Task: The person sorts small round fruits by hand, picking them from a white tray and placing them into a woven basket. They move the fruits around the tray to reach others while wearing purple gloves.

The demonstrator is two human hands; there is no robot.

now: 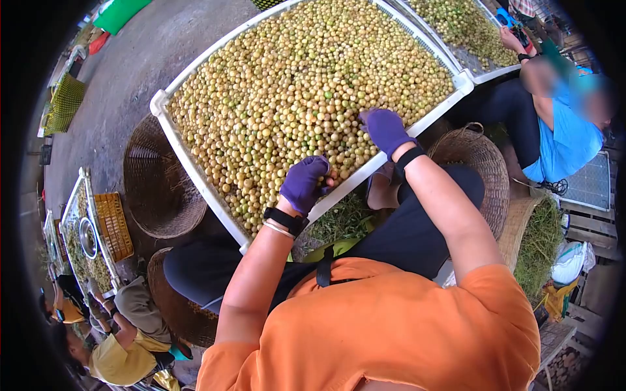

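Observation:
A white-rimmed tray in front of me holds a thick layer of small round yellow-green fruits. My left hand, in a purple glove with bare fingertips, is over the tray's near side. Its fingers curl in against the fruits; what is between them is hidden. Farther right, my right hand, gloved the same way, reaches over the near rim. Those fingers are bent and closed down at the fruits, their tips mostly out of sight.
Wicker baskets stand left and right of my legs. Green stems lie beneath the tray. A second fruit tray adjoins at upper right, beside a person in blue. People sit lower left near a yellow crate.

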